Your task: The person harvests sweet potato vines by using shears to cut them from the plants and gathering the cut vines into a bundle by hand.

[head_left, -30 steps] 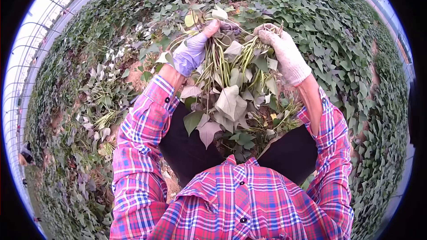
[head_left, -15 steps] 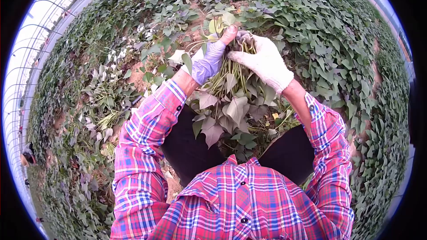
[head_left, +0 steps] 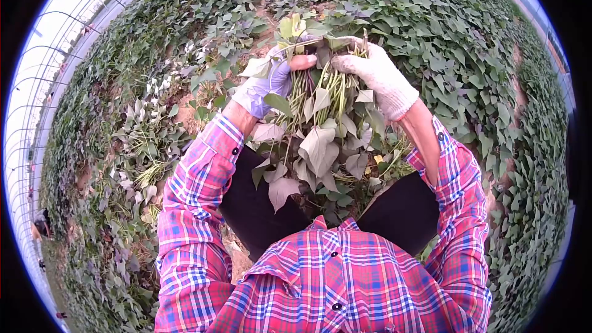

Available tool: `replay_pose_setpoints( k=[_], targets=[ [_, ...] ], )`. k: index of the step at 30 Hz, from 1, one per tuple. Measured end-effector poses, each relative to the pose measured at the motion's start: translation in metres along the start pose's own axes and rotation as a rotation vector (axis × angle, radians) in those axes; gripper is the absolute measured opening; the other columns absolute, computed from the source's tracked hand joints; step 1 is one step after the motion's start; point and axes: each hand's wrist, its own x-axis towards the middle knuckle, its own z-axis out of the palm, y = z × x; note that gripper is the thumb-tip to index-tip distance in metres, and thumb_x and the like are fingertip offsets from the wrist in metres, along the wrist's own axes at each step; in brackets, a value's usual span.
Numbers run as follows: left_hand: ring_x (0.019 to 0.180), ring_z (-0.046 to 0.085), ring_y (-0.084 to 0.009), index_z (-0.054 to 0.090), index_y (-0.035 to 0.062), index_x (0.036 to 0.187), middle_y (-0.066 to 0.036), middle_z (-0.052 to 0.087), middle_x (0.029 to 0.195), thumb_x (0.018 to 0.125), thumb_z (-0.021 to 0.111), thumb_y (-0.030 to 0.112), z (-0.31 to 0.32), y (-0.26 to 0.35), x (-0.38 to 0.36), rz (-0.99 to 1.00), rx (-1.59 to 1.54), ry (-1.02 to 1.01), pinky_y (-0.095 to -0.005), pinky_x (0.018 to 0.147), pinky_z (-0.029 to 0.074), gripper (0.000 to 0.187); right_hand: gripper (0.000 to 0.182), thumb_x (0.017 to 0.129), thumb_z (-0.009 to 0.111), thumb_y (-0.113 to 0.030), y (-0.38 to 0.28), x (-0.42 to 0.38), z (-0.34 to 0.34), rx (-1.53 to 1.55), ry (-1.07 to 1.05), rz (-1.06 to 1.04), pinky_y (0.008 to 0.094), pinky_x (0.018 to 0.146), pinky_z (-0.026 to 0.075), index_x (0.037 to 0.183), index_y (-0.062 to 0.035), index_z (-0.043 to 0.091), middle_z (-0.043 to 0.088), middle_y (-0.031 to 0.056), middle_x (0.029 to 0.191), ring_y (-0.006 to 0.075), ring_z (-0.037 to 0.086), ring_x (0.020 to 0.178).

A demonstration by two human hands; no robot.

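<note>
A thick bundle of leafy vine stems [head_left: 320,148], which look like sweet potato vines, hangs leaves-down in front of my knees. My left hand [head_left: 269,84], in a lilac glove with the thumb tip bare, is closed round the left side of the bundle near its upper end. On the other side my right hand [head_left: 377,77], in a white knitted glove, grips the stems, thumb in front. Cut stem ends poke up beside the right fingers. A few pale leaves stick out over the left hand. Most fingers are hidden behind the bundle.
Dense green vines [head_left: 444,49] cover the ground ahead and to the right. Another heap of cut vines [head_left: 148,142] lies on the soil to the left. My dark-trousered knees [head_left: 401,213] are bent below the bundle. Hoop framing [head_left: 31,86] runs along the far left.
My hands have moved apart, the left one down and leftward, the right one slightly right. The bundle has spread wider between them and its leaves hang a little lower.
</note>
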Motion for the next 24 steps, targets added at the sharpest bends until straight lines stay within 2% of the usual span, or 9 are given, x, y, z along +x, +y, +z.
replay_pose_setpoints(
  k=[1, 8, 9, 14, 16, 18, 21, 22, 24],
  targets=[
    [0.089, 0.065, -0.0171, 0.056, 0.0049, 0.117, -0.006, 0.065, 0.098, 0.085, 0.062, 0.003, 0.004, 0.001, -0.002, 0.054, 0.008, 0.004, -0.0328, 0.080, 0.057, 0.033, 0.031, 0.080, 0.065, -0.011, 0.002, 0.001, -0.002, -0.003, -0.011, 0.005, 0.0234, 0.075, 0.047, 0.110, -0.0016, 0.062, 0.065, 0.0016, 0.092, 0.0071, 0.058, 0.080],
    [0.088, 0.063, -0.0118, 0.060, 0.0044, 0.114, -0.004, 0.065, 0.102, 0.081, 0.069, 0.011, 0.013, -0.003, 0.001, 0.117, 0.156, -0.016, -0.0281, 0.079, 0.053, 0.035, 0.038, 0.081, 0.064, -0.012, 0.000, -0.001, -0.003, -0.074, -0.032, 0.032, 0.0238, 0.078, 0.046, 0.117, -0.0006, 0.059, 0.065, 0.0019, 0.092, 0.0065, 0.057, 0.081],
    [0.089, 0.063, -0.0128, 0.060, 0.0044, 0.115, -0.004, 0.065, 0.104, 0.081, 0.069, 0.010, 0.024, -0.004, -0.006, 0.034, 0.073, 0.063, -0.0291, 0.080, 0.053, 0.036, 0.036, 0.082, 0.064, -0.012, 0.001, -0.001, -0.001, -0.052, -0.044, 0.027, 0.0239, 0.077, 0.046, 0.116, -0.0004, 0.059, 0.065, 0.0013, 0.090, 0.0065, 0.056, 0.080],
    [0.087, 0.064, -0.0147, 0.057, 0.0035, 0.116, -0.006, 0.065, 0.100, 0.081, 0.068, 0.007, 0.021, -0.002, -0.002, 0.087, 0.081, 0.049, -0.0302, 0.080, 0.054, 0.036, 0.030, 0.082, 0.062, -0.013, 0.002, -0.001, 0.000, -0.072, -0.066, 0.022, 0.0233, 0.075, 0.046, 0.109, 0.0004, 0.059, 0.063, 0.0010, 0.088, 0.0063, 0.056, 0.078],
    [0.088, 0.065, -0.0152, 0.057, 0.0041, 0.116, -0.006, 0.065, 0.100, 0.082, 0.067, 0.008, 0.012, 0.002, 0.001, 0.094, 0.050, 0.026, -0.0303, 0.079, 0.055, 0.035, 0.039, 0.083, 0.062, -0.014, -0.002, -0.002, -0.007, -0.059, -0.072, 0.084, 0.0234, 0.080, 0.046, 0.119, 0.0001, 0.054, 0.064, 0.0018, 0.096, 0.0069, 0.057, 0.085],
    [0.086, 0.063, -0.0131, 0.056, 0.0037, 0.115, -0.005, 0.064, 0.100, 0.085, 0.063, 0.006, 0.008, 0.006, 0.002, 0.026, -0.062, 0.043, -0.0292, 0.078, 0.055, 0.031, 0.037, 0.083, 0.061, -0.014, 0.000, 0.001, -0.007, -0.063, -0.083, 0.071, 0.0233, 0.079, 0.046, 0.118, -0.0012, 0.055, 0.063, 0.0013, 0.095, 0.0070, 0.057, 0.084],
    [0.087, 0.064, -0.0155, 0.056, 0.0024, 0.114, -0.006, 0.064, 0.101, 0.086, 0.062, 0.007, 0.010, 0.004, 0.003, 0.056, -0.115, 0.029, -0.0319, 0.079, 0.055, 0.029, 0.028, 0.081, 0.061, -0.019, 0.001, 0.003, 0.000, -0.143, -0.128, 0.040, 0.0247, 0.079, 0.044, 0.102, 0.0002, 0.062, 0.062, 0.0005, 0.089, 0.0073, 0.055, 0.082],
    [0.089, 0.064, -0.0168, 0.056, 0.0023, 0.116, -0.007, 0.064, 0.103, 0.086, 0.063, 0.007, 0.010, 0.002, 0.004, -0.009, -0.150, 0.033, -0.0328, 0.083, 0.054, 0.031, 0.029, 0.083, 0.063, -0.019, 0.004, 0.003, -0.002, -0.140, -0.149, 0.072, 0.0243, 0.080, 0.045, 0.106, -0.0007, 0.062, 0.063, 0.0012, 0.093, 0.0074, 0.056, 0.084],
    [0.092, 0.064, -0.0173, 0.055, 0.0027, 0.117, -0.007, 0.063, 0.106, 0.083, 0.067, 0.011, 0.016, -0.003, 0.001, 0.102, -0.079, 0.004, -0.0335, 0.083, 0.055, 0.037, 0.032, 0.084, 0.068, -0.022, 0.008, 0.002, 0.005, -0.074, -0.152, 0.089, 0.0244, 0.081, 0.046, 0.108, -0.0013, 0.062, 0.065, 0.0027, 0.096, 0.0080, 0.058, 0.086]
  ],
)
